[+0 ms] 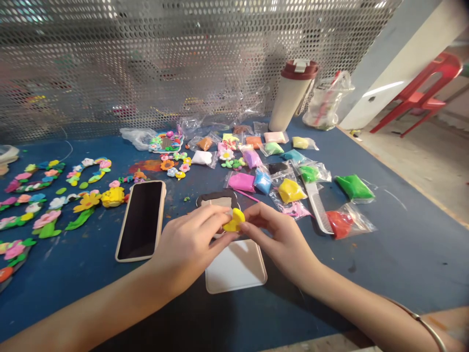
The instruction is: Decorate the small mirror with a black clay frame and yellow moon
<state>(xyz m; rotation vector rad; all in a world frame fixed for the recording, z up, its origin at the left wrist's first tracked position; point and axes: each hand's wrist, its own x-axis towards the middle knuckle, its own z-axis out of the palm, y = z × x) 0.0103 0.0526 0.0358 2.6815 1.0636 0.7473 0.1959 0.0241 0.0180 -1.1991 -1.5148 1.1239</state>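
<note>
A small piece of yellow clay (234, 221) is pinched between the fingertips of both hands at the middle of the view. My left hand (196, 234) holds it from the left, its fingers closed and bent. From the right, my right hand (280, 234) grips its edge with thumb and fingers. Below the hands lies a white tray (236, 269) with rounded corners. Just behind them, partly hidden by the fingers, is a dark-edged item (216, 196) with a pale brownish middle. A phone (141, 222) with a black screen lies left of my left hand.
Bags of coloured clay (290, 190) spread behind and to the right, beside a white comb (318, 208). Clay flower decorations (88, 200) cover the left side. A tumbler (293, 95) and a plastic bag (326, 102) stand at the back, before a perforated metal panel (146, 63).
</note>
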